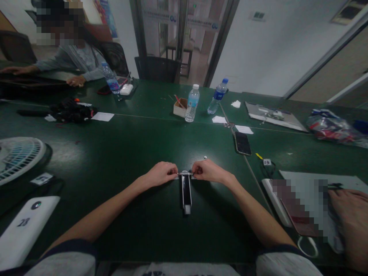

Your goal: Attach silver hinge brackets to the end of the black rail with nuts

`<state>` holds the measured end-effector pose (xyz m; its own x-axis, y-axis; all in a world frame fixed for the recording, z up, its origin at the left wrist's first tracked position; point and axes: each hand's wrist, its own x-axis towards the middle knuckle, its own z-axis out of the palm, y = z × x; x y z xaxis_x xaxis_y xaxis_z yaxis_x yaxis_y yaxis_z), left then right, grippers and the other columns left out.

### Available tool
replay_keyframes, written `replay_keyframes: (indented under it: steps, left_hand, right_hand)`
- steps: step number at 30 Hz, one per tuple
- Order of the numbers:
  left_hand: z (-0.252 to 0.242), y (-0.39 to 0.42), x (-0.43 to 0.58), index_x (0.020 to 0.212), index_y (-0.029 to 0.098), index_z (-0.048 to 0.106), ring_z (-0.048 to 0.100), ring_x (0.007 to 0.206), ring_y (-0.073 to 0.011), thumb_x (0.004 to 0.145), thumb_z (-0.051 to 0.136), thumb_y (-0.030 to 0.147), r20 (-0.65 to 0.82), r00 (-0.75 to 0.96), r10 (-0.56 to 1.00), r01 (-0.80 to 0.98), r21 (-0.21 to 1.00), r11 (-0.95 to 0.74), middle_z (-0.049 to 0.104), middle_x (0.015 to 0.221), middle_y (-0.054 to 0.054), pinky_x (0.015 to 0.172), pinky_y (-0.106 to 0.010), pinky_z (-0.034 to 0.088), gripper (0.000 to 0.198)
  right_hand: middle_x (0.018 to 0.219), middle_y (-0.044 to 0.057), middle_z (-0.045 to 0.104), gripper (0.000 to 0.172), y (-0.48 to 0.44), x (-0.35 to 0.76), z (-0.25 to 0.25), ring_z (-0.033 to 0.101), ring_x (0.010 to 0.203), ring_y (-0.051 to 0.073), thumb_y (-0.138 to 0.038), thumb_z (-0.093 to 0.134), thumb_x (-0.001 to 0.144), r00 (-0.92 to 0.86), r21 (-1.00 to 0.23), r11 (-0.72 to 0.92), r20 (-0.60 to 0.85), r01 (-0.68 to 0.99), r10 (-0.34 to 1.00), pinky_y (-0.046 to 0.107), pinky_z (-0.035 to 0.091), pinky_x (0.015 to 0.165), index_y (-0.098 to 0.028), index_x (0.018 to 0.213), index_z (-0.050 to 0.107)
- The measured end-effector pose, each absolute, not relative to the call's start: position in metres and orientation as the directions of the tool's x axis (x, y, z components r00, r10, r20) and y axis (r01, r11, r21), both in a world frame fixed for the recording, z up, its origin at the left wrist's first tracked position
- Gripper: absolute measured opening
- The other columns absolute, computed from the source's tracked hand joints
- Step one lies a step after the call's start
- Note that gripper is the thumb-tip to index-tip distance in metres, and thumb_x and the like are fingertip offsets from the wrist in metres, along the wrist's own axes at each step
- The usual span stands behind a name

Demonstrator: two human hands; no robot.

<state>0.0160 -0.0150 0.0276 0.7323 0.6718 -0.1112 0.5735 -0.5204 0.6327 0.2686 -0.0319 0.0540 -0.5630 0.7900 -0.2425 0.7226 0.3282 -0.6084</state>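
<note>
A small black and silver device (186, 190) lies on the dark green table (129, 153), its long side pointing toward me. A thin metal rod crosses its far end. My left hand (161, 173) pinches the rod's left end with fingers curled. My right hand (208, 171) pinches the rod's right end the same way. A tiny silver washer or nut (205, 157) lies just beyond my right hand.
A black phone (243, 143) lies to the right. Two water bottles (192, 103) and a small box stand further back. A white fan (17, 157) and a white case (25, 226) sit at left. Another person's hand (349, 214) rests at right; a person sits at far left.
</note>
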Motion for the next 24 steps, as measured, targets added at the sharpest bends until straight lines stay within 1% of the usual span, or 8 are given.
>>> replay_keyframes:
  steps: [5,10,13,19,24]
  left_hand:
    - [0.0267,-0.0151,0.0156,0.097,0.016,0.064,0.06,0.078,-0.0154,0.092,0.054,0.03,-0.116,0.734,0.67,0.573,0.634,-0.519,0.063,0.092,-0.003,0.068,-0.026,0.047,0.018]
    - [0.0296,-0.0154,0.017,0.096,0.016,0.064,0.06,0.077,-0.0156,0.092,0.055,0.029,-0.112,0.736,0.668,0.572,0.63,-0.525,0.063,0.09,-0.003,0.067,-0.026,0.046,0.017]
    - [0.0295,-0.0154,0.0175,0.097,0.015,0.065,0.06,0.077,-0.0157,0.091,0.056,0.028,-0.12,0.733,0.669,0.58,0.624,-0.524,0.064,0.089,-0.003,0.066,-0.025,0.046,0.016]
    - [0.0243,-0.0149,0.0153,0.099,0.016,0.064,0.06,0.077,-0.0156,0.092,0.055,0.03,-0.115,0.732,0.672,0.573,0.636,-0.516,0.064,0.093,-0.004,0.065,-0.025,0.046,0.018]
    - [0.0255,-0.0146,0.0151,0.098,0.016,0.064,0.06,0.079,-0.016,0.092,0.054,0.03,-0.125,0.736,0.665,0.575,0.634,-0.517,0.064,0.092,-0.004,0.067,-0.026,0.046,0.018]
  right_hand:
    - [0.07,0.0,0.064,0.012,-0.0314,0.2686,0.0535,0.057,0.06,0.011,-0.023,0.065,0.078,-0.552,-0.601,0.318,-0.252,0.733,0.795,0.021,0.04,0.057,-0.015,0.087,0.064]
    - [0.071,0.0,0.065,0.013,-0.0309,0.2684,0.052,0.059,0.062,0.011,-0.02,0.064,0.077,-0.566,-0.631,0.311,-0.25,0.711,0.786,0.021,0.041,0.057,-0.014,0.089,0.062]
    - [0.071,0.0,0.065,0.012,-0.0303,0.2682,0.0507,0.058,0.062,0.011,-0.019,0.065,0.076,-0.547,-0.613,0.308,-0.248,0.728,0.8,0.021,0.04,0.056,-0.014,0.087,0.063]
    - [0.072,0.001,0.066,0.015,-0.0289,0.2715,0.0497,0.059,0.062,0.011,-0.022,0.06,0.081,-0.58,-0.619,0.329,-0.258,0.713,0.772,0.022,0.04,0.057,-0.014,0.092,0.067]
    - [0.076,0.002,0.068,0.015,-0.0287,0.2734,0.0497,0.061,0.066,0.012,-0.022,0.057,0.084,-0.576,-0.629,0.326,-0.24,0.705,0.782,0.023,0.042,0.06,-0.014,0.095,0.064]
